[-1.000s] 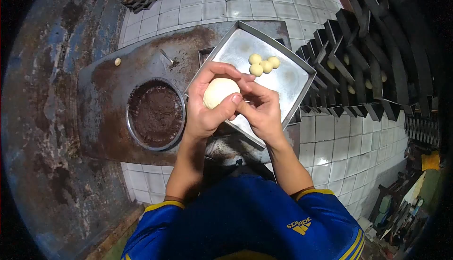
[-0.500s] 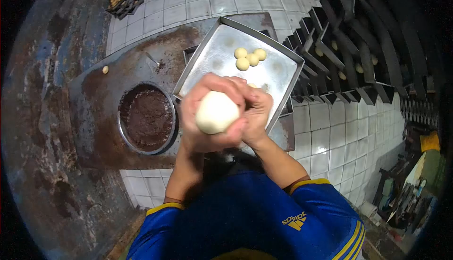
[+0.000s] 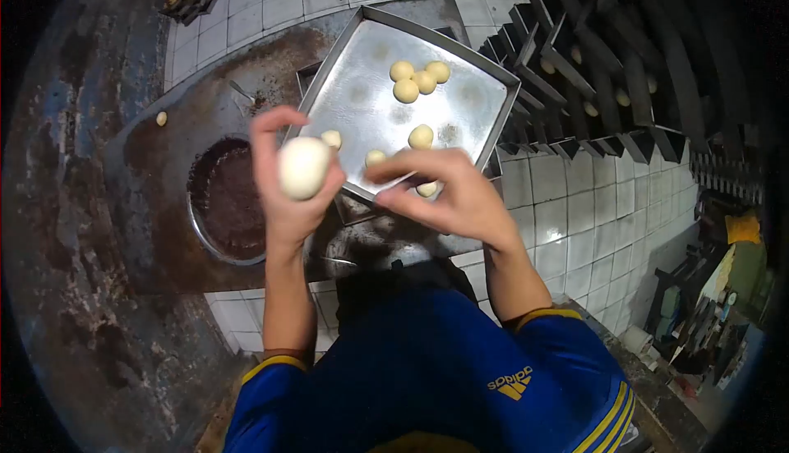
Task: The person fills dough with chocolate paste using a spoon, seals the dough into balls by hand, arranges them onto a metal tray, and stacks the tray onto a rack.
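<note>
My left hand is wrapped round a large, smooth, pale lump of dough, its top bulging between thumb and fingers. A smaller dough ball shows just beside it, partly hidden; whether it touches the hand I cannot tell. Over the near side of a square metal tray, my right hand is open, slightly blurred, thumb and fingers apart. Below its fingers a dough ball is partly covered. Further dough balls sit in the tray, several clustered toward the far side, with another nearer my right hand.
A round metal bowl of dark brown filling stands left of my left hand on the worn table. A spoon-like utensil and one small pale ball lie beyond it. Stacked dark trays rise at the right.
My hands were together round the dough lump and have separated. The left moved left with the lump; the right moved right over the tray. More dough balls in the tray are now visible.
</note>
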Tool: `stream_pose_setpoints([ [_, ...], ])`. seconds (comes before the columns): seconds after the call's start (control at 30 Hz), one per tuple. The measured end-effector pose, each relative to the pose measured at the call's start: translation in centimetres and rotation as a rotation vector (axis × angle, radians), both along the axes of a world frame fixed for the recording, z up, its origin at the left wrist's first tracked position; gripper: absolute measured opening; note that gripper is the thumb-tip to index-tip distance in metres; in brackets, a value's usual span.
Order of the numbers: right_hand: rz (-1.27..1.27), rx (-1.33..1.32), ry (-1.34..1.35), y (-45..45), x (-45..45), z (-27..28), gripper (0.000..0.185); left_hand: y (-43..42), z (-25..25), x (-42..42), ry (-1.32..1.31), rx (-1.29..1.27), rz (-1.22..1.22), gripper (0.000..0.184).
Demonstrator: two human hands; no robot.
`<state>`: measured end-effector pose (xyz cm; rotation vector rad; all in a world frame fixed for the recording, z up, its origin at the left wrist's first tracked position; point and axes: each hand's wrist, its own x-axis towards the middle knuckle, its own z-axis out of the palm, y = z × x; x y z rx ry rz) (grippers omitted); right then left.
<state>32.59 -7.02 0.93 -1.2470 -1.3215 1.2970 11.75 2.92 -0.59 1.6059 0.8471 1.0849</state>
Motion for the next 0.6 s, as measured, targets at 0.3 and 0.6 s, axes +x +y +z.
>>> stream_pose_setpoints([
  [0.3, -0.249, -0.094, -0.083, 0.1, 1.4, -4.9, 0.056, -0.5, -9.5, 6.5, 0.251, -0.099, -0.379, 0.066],
  [0.6, -0.443, -0.155, -0.195, 0.5, 4.6, -7.8, 0.047, 0.8, -15.3, 12.8, 0.268, 0.032, -0.454, 0.059],
])
